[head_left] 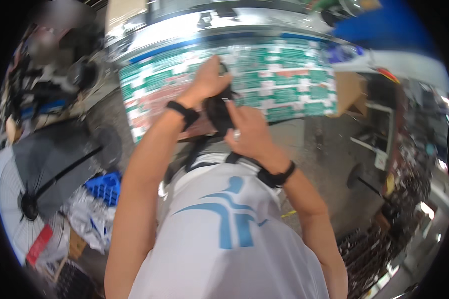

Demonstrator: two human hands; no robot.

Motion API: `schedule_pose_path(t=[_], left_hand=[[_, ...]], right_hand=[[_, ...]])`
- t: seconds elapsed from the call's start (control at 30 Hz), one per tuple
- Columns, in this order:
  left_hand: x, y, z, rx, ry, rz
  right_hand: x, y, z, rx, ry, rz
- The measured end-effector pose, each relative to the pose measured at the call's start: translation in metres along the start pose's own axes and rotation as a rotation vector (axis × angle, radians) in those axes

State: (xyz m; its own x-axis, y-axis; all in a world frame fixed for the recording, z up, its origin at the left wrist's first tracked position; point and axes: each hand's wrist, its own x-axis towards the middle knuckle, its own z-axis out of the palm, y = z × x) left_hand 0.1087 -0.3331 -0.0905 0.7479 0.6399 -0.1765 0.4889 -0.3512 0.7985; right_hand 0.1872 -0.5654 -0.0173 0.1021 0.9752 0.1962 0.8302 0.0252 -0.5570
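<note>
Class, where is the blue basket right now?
In the head view, the blue basket is at lower left, between the fan and the left arm, above crumpled sheeting.

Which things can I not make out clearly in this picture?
Head view: full shape of the black item; blur, left hand and right hand partly hide it.
Head view: print on the green-and-white covering; motion blur.
Head view: full extent of the blue thing; the picture's edge cuts it off.

Cluttered room, grey floor (329, 199), patchy light.
At left we log a wire-caged fan (29, 205), a blue crate (105, 189) near it; at right, a brown cardboard box (350, 89), dark clutter (369, 251) lower down. Bright patches (427, 211) near the right rim, source unclear to us.
</note>
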Motion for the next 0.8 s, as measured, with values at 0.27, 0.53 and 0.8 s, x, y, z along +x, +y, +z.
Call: schedule_pose_path(t=[0.27,0.53,0.8], left_hand=[[0.004,-0.01,0.013,0.042,0.061,0.028],[-0.058,0.054,0.022,-0.037,0.334,-0.003],[-0.114,0.03,0.012,-0.144,0.361,-0.255]], right_hand=[[-0.033,-0.011,-0.012,0.009,-0.112,0.108],[-0.014,0.063,0.02,0.15,0.218,0.364],[0.019,0.143,0.03,-0.201,0.26,0.289]])
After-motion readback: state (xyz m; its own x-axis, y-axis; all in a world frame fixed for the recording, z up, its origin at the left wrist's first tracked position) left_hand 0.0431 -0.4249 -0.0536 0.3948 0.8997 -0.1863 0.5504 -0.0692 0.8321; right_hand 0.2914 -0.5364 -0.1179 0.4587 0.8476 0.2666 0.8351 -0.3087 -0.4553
